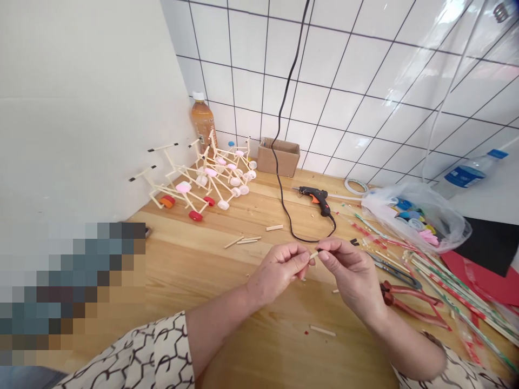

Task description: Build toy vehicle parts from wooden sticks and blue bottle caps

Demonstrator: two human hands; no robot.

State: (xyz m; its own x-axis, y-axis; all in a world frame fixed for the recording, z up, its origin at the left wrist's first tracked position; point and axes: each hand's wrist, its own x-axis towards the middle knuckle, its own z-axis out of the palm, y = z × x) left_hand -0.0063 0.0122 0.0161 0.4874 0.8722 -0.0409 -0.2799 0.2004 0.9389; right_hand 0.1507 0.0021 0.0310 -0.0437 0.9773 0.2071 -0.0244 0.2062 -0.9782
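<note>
A short pale wooden stick (pixel 313 255) is pinched by my left hand (pixel 281 270), near the middle of the view. My right hand (pixel 352 273) closes its thumb and finger on a small black piece (pixel 319 250) at the stick's right end. Short stick pieces (pixel 274 227) lie beyond my left hand, and another stick (pixel 323 330) lies on the wooden table nearer to me. Past my hands rests a black glue gun (pixel 315 198) with an orange trigger.
Small stick models (pixel 210 173) with round wheels stand at the back left, near a bottle (pixel 203 121) and a cardboard box (pixel 278 158). Red-handled pliers (pixel 417 302), wrapped sticks (pixel 458 289) and a plastic bag (pixel 417 216) of caps lie right. A black cord (pixel 279 178) crosses the table.
</note>
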